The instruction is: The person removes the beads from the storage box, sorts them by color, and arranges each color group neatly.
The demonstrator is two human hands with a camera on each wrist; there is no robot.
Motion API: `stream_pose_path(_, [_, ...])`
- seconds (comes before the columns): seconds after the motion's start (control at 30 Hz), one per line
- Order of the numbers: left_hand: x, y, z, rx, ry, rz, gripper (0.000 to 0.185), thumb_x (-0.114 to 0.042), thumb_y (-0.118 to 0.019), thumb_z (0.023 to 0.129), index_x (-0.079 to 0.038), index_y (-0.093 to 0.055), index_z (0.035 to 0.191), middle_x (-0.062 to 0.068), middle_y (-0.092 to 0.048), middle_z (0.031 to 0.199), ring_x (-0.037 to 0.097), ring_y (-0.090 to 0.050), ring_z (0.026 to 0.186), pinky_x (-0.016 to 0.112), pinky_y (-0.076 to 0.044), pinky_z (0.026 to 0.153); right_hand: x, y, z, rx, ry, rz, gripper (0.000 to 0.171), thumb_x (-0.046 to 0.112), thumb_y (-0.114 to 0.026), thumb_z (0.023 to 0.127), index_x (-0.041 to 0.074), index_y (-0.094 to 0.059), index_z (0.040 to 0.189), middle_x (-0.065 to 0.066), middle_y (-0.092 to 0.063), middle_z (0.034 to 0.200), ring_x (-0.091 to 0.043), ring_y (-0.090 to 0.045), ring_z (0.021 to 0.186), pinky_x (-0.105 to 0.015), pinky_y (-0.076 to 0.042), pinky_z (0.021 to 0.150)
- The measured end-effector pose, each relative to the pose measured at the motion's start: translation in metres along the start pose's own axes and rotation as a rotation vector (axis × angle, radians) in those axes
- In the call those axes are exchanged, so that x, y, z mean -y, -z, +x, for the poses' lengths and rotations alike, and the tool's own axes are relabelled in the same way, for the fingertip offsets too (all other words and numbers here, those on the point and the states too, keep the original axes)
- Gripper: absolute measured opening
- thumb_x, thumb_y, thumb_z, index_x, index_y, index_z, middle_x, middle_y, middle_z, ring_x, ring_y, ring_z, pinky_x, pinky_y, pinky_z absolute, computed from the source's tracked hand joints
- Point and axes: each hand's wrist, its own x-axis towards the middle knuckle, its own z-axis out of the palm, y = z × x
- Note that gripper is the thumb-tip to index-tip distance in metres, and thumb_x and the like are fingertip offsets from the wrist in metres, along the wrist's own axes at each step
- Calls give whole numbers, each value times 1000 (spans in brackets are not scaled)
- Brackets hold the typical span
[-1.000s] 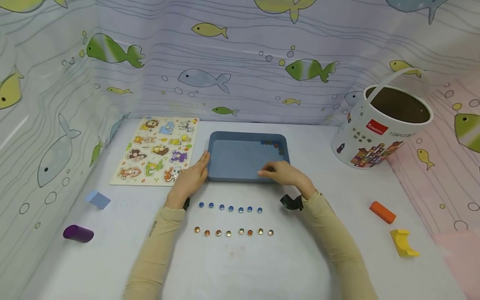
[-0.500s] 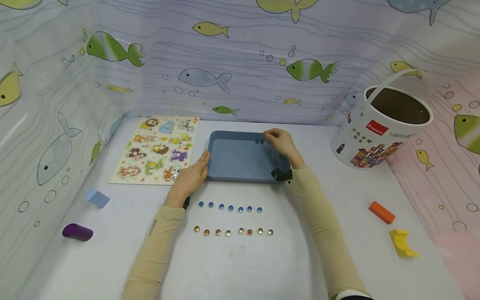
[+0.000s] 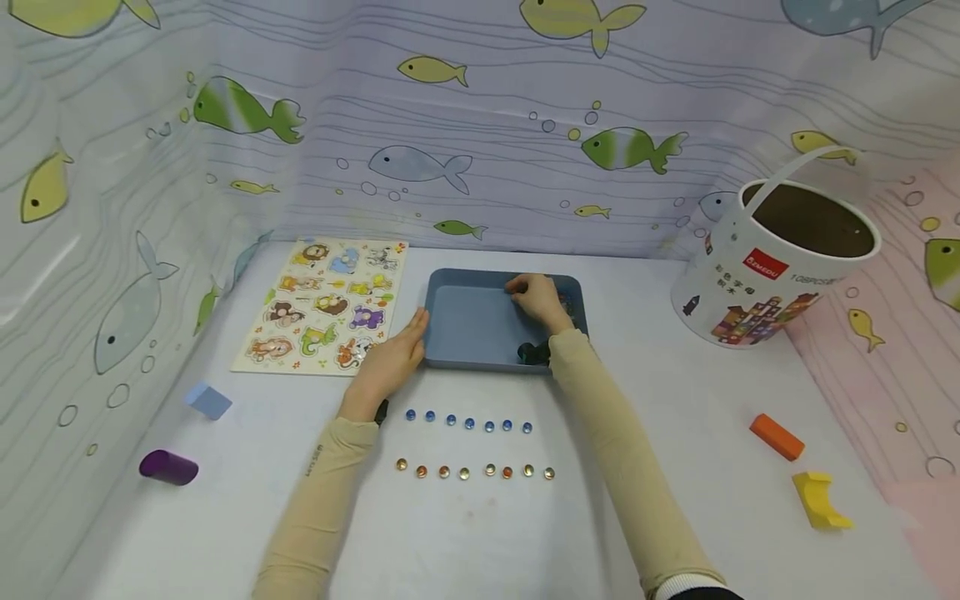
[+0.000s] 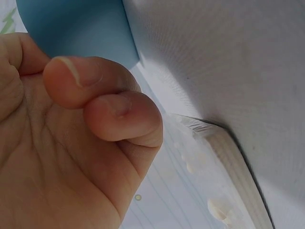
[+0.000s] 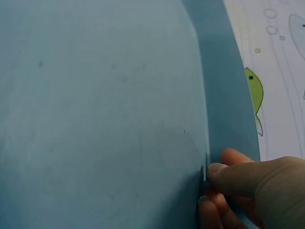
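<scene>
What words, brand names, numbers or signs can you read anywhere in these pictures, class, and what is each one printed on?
"OMEDU", roughly: white letters on the red label of the white bucket; blurred, so the spelling is uncertain.
"108PCS": small print under the bucket's rim, only just readable.
Two lines of characters below the red label: too small to read.
Small dark print on the left sleeve: too blurred to read.
The animal puzzle board shows pictures only, no readable words.
</scene>
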Motion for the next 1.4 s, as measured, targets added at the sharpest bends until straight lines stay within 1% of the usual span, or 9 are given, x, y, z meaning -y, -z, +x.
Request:
stream_pose_path(0.13, [-1, 0, 0, -13, -5, 2, 54, -22, -35, 103, -10, -23, 155, 3, -19, 162, 38, -63, 111, 29, -46, 52, 0, 4, -1, 16, -10, 8, 25, 7, -60, 92, 8, -70, 116, -12, -68, 118, -28, -61, 110, -40, -50, 94])
stream_pose_path(0.33, [-1, -1, -1, -8, -9, -4, 54, -21, -35, 103, -9, -23, 154, 5, -20, 162, 36, -67, 90, 29, -44, 48, -5, 14, -9, 56, -66, 141, 29, 7, -52, 93, 6, -66, 119, -14, -65, 114, -24, -64, 91, -31, -52, 75])
stream_pose_path(0.5, [-1, 0, 0, -23, -24, 12, 54, -21, -35, 103, -9, -24, 154, 5, -21, 161, 36, -67, 96, 31, -47, 53, -6, 36, -22, 27, -3, 252, 28, 6, -51, 97, 1, -61, 122, -18, -63, 118, -32, -66, 92, -39, -56, 80])
stream_pose_path(0.63, [0, 0, 1, -22, -26, 17, 54, -21, -34, 103, -10, -23, 154, 5, -21, 161, 39, -63, 110, 38, -53, 63, -9, 53, -40, 19, 57, 276, 29, 10, -54, 97, 0, -61, 124, -19, -64, 121, -36, -64, 99, -38, -54, 81])
stream_pose_path(0.73, [1, 0, 1, -20, -27, 17, 54, -21, -34, 103, -9, -23, 154, 6, -20, 161, 40, -61, 115, 42, -54, 69, -13, 61, -57, 25, 75, 278, 30, 16, -55, 98, 3, -62, 124, -16, -65, 120, -27, -60, 86, -29, -49, 69])
stream_pose_path(0.87, [1, -2, 0, -23, -22, 13, 54, -21, -33, 103, -9, -23, 154, 5, -20, 161, 40, -59, 117, 46, -54, 74, -19, 65, -82, 43, 95, 350, 33, 21, -56, 99, 1, -60, 124, -20, -63, 122, -13, -45, 70, -28, -41, 62])
stream_pose_path(1.03, [1, -2, 0, -6, -18, 4, 54, -22, -33, 103, -10, -22, 155, 4, -19, 162, 40, -56, 122, 48, -54, 81, -19, 65, -119, 85, 137, 402, 28, 14, -55, 99, -2, -61, 121, -23, -62, 123, -15, -50, 77, -27, -40, 65])
stream_pose_path(1.2, [2, 1, 0, -16, -9, 8, 54, -21, -33, 103, -9, -22, 155, 5, -20, 162, 39, -60, 116, 44, -54, 71, -19, 56, -144, 186, 186, 391, 25, 14, -56, 98, -1, -63, 118, -28, -62, 117, -24, -55, 81, -31, -43, 61])
stream_pose_path(1.4, [3, 0, 2, 7, -11, -3, 55, -22, -33, 103, -10, -21, 155, 4, -18, 162, 35, -67, 91, 31, -46, 52, -30, 36, -172, 289, 207, 366, 20, 8, -58, 95, 1, -67, 112, -20, -66, 106, -10, -41, 61, -22, -37, 56])
